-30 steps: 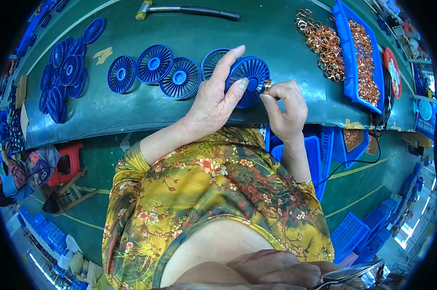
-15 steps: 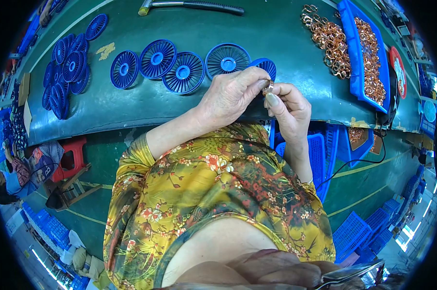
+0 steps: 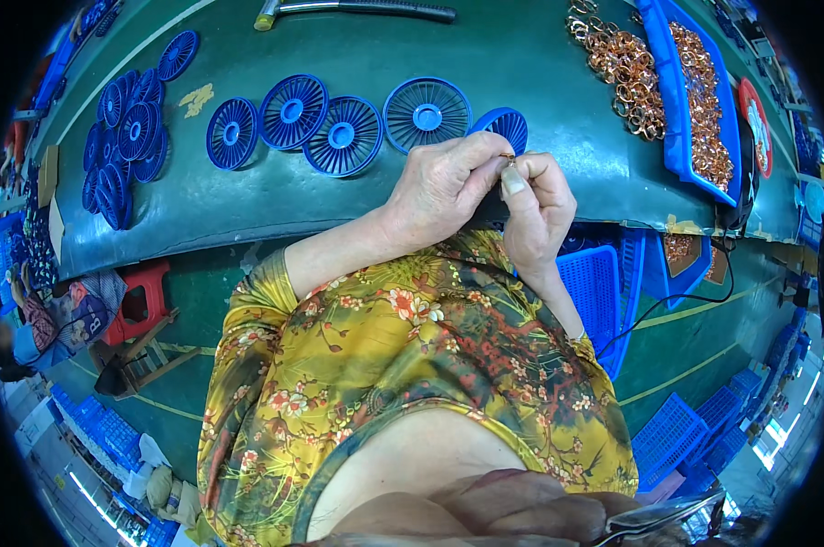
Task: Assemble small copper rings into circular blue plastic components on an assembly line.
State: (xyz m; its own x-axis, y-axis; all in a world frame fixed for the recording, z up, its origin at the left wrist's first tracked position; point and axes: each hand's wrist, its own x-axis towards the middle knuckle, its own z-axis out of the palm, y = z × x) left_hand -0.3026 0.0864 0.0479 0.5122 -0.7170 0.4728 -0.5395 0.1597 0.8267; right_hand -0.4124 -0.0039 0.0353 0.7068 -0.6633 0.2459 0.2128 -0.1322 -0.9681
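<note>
Fingertips of both hands meet over the near side of the table. My left hand (image 3: pixel 444 187) pinches a small copper ring (image 3: pixel 509 158) between thumb and index finger. From the other side my right hand (image 3: pixel 538 201) grips the same ring with thumb and curled fingers, which hide most of it. Just beyond the fingertips a blue round fan-shaped grille (image 3: pixel 503 124) is partly covered by my left hand. Next to it lies a larger blue spoked grille (image 3: pixel 427 114), and several more (image 3: pixel 292 110) sit in a row to the left.
At the far left is a pile of blue grilles (image 3: pixel 139 130). A hammer (image 3: pixel 366 9) lies along the far edge. On the right, loose copper rings (image 3: pixel 623 73) are heaped beside a blue tray (image 3: pixel 674 114) full of rings. A blue basket (image 3: pixel 591 292) stands below the table edge.
The ring shows less between my fingertips now, as my right thumb and fingers have closed over it. My right hand has shifted slightly left; the grilles lie as before.
</note>
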